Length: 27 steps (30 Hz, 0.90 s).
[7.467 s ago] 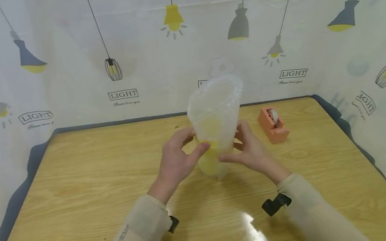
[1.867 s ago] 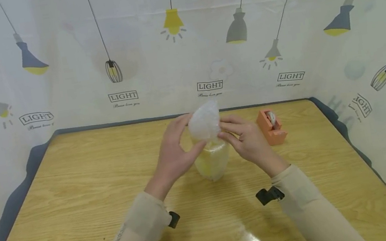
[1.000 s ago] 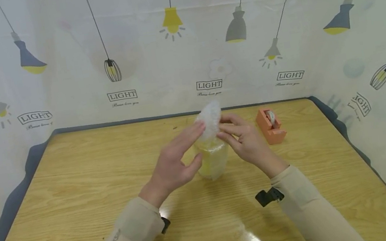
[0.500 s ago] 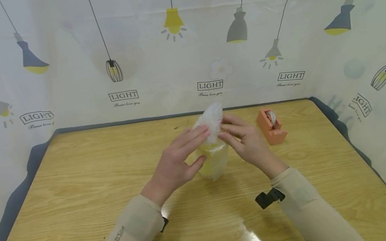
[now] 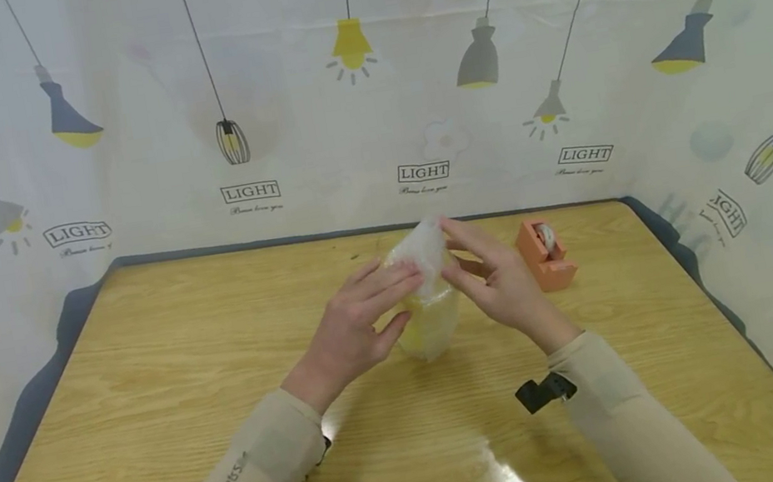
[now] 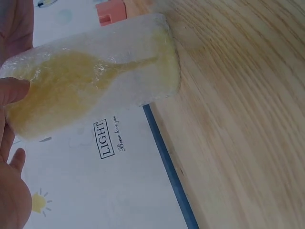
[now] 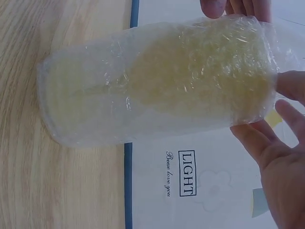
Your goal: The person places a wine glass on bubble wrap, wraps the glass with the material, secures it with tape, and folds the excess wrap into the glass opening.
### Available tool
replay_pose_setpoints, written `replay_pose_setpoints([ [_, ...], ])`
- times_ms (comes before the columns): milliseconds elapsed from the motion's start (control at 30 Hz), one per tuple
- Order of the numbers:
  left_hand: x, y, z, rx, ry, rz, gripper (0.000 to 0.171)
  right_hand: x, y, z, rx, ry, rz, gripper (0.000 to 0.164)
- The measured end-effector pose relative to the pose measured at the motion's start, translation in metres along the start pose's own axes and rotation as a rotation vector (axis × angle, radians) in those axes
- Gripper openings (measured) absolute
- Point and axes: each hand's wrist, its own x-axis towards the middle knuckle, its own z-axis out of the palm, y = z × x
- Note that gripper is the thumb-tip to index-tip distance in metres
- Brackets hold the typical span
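A yellow stemmed glass stands upright on the table, wrapped in cloudy bubble wrap. Its bowl, stem and foot show through the wrap as a yellow wine glass in the left wrist view. Over the top of the glass, the wrap's loose end leans as a folded flap. My left hand rests nearly straight fingers on the flap's left side, its thumb standing off below. On the other side, my right hand holds the flap's edge between thumb and fingers. Parts of several fingertips are hidden behind the wrap.
An orange tape dispenser with a clear roll stands to the right of the wrapped glass. The wooden table ends at the back and sides against a white cloth backdrop printed with lamps.
The wrap's end stood tall and wide earlier; it is now folded down over the glass. My left hand shifted onto the flap; my right index finger rose to its tip. The dispenser stayed put.
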Motion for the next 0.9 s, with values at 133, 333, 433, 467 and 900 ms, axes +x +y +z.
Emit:
replay_pose_setpoints([
  [133,0.000,0.000,0.000,0.041,0.017,0.027,0.052,0.001,0.001,-0.002,0.061,-0.027,-0.043,0.053],
  [333,-0.001,-0.001,0.003,0.076,0.017,0.042,0.046,0.002,0.003,-0.003,0.092,-0.049,-0.087,0.041],
  [433,-0.001,-0.001,0.004,0.078,0.000,0.040,0.044,0.002,0.003,-0.004,0.044,-0.041,-0.087,0.034],
  [467,-0.001,-0.001,0.005,0.075,-0.006,0.039,0.044,0.002,0.003,-0.004,0.027,-0.036,-0.081,0.032],
  [900,0.001,-0.005,0.007,-0.038,0.021,0.074,0.044,0.009,-0.009,0.001,-0.123,0.072,0.056,0.014],
])
